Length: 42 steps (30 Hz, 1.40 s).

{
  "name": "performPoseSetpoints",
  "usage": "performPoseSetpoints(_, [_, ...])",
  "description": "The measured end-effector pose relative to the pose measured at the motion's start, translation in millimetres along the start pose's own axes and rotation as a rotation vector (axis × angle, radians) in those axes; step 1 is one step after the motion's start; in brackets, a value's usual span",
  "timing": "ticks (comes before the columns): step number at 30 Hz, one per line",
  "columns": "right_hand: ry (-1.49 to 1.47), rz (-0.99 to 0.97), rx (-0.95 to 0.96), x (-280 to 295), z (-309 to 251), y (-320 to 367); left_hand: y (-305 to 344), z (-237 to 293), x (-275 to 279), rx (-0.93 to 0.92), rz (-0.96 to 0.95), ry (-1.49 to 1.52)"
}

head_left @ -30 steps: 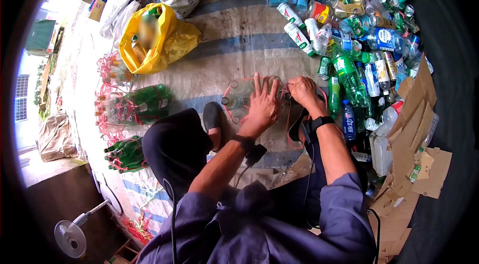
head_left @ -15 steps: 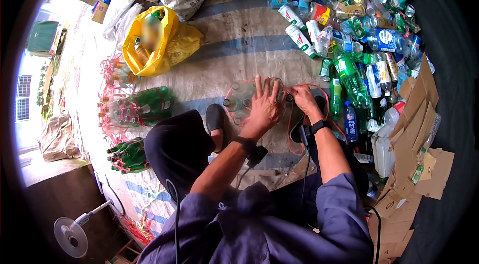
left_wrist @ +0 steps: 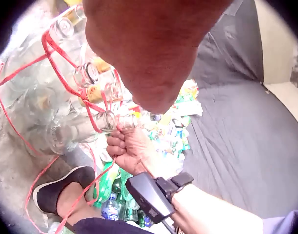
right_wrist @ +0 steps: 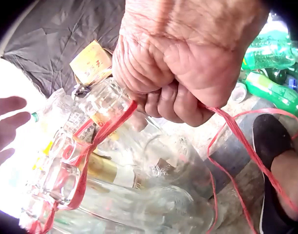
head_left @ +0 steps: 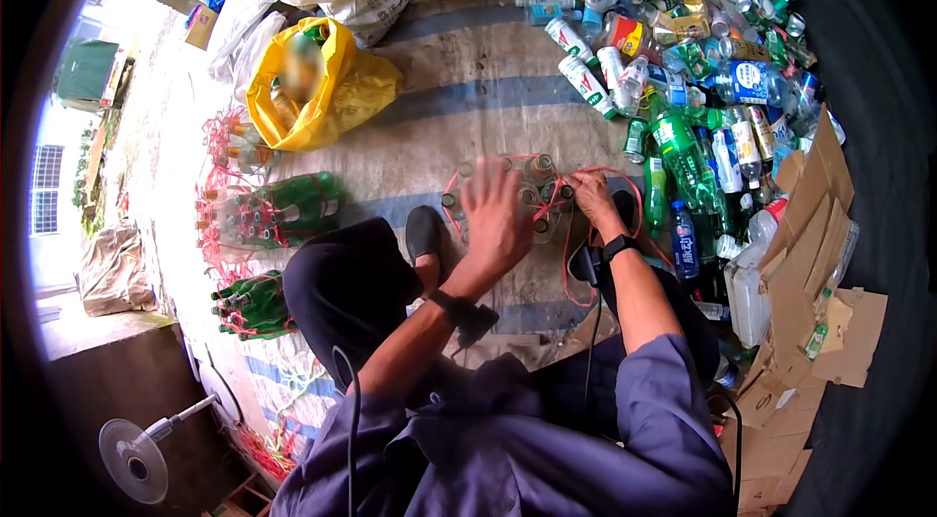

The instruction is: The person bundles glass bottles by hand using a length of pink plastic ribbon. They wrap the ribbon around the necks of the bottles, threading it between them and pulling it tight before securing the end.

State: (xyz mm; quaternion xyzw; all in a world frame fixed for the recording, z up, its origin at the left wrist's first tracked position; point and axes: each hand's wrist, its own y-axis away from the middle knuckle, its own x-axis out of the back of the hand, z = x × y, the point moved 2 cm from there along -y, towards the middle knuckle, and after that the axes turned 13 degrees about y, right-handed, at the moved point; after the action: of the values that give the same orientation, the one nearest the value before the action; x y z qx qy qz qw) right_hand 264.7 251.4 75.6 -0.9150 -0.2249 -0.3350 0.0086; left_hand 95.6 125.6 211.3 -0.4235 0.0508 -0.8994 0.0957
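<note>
Clear glass bottles (head_left: pixel 527 195) stand grouped on the striped sheet between the feet, with red plastic twine (left_wrist: pixel 51 48) looped around and across their necks. My right hand (head_left: pixel 593 200) is at the right edge of the group; in the right wrist view its curled fingers (right_wrist: pixel 175 102) grip the red twine beside a bottle neck, and a loose length trails from the fist. Blurred in the head view, my left hand (head_left: pixel 498 224) is raised over the left part of the group, fingers spread. In the right wrist view the left fingers (right_wrist: pixel 7 122) hold nothing.
Loose bottles and cans (head_left: pixel 683 126) are heaped at the right, beside torn cardboard (head_left: pixel 805 234). A yellow bag (head_left: pixel 342 97) lies at the upper left, with tied green bottles (head_left: pixel 298 205) below it. One shoe (head_left: pixel 424 232) is just left of the bottles.
My left hand has lifted off the bottle tops and shifted left, uncovering necks and crossing twine. My right hand keeps its grip near the right edge, after drawing the twine out to the right.
</note>
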Motion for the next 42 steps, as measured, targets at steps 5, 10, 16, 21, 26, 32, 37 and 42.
performPoseSetpoints(5, [0.056, 0.009, -0.015, 0, -1, 1, 32, -41, 15, 0.342, 0.275, 0.091])
performPoseSetpoints(10, [-0.072, -0.003, -0.008, -7, 9, -2, 70, -88, -17, 0.442, 0.303, 0.321])
performPoseSetpoints(16, [0.032, 0.015, -0.006, -9, 15, 2, 75, -125, -46, 0.610, 0.245, 0.985])
performPoseSetpoints(21, [-0.058, 0.079, -0.069, -17, 9, 18, 61, -116, -26, 0.539, 0.207, 1.106])
performPoseSetpoints(26, [0.003, 0.203, -0.041, -11, -19, 44, 63, -134, -19, 0.522, 0.152, 1.066])
performPoseSetpoints(32, [0.054, 0.246, -0.024, -23, -3, 53, 60, -134, -13, 0.562, 0.108, 0.988])
performPoseSetpoints(37, [0.199, 0.343, 0.022, -53, 35, 60, 61, -176, -32, 0.546, 0.032, 0.902])
performPoseSetpoints(42, [0.329, 0.538, 0.012, -63, -1, 122, 46, -201, -22, 0.552, -0.032, 1.098])
